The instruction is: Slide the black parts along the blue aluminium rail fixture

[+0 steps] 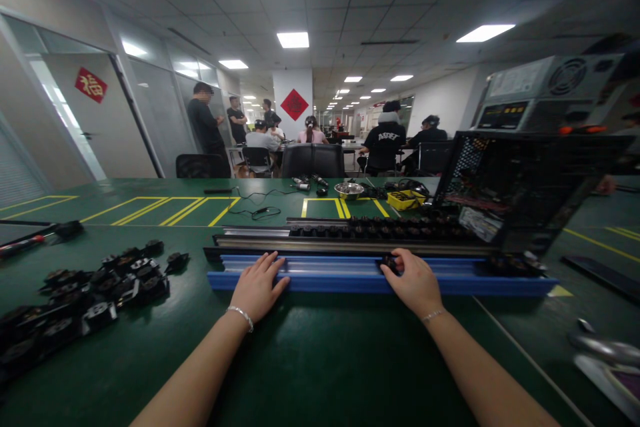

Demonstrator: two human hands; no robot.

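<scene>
A long blue channel rail [330, 283] lies across the green table in front of me. My left hand [257, 287] rests on its left part, fingers stretched out over the rail's edge. Toward the right, my right hand [413, 281] has its thumb and fingers closed around a small black part [387, 263] that sits in the channel. More black parts [515, 264] stand in the rail's right end. Behind the blue rail lie dark rails [300, 242], the farther one carrying a row of black parts [380, 229].
Many loose black parts [100, 293] are heaped at the left. An open computer case [530, 180] with power supplies [545, 90] on top stands at the right rear. A metal bowl [349, 190] and a yellow tray [404, 199] are farther back. Several people sit or stand beyond the table.
</scene>
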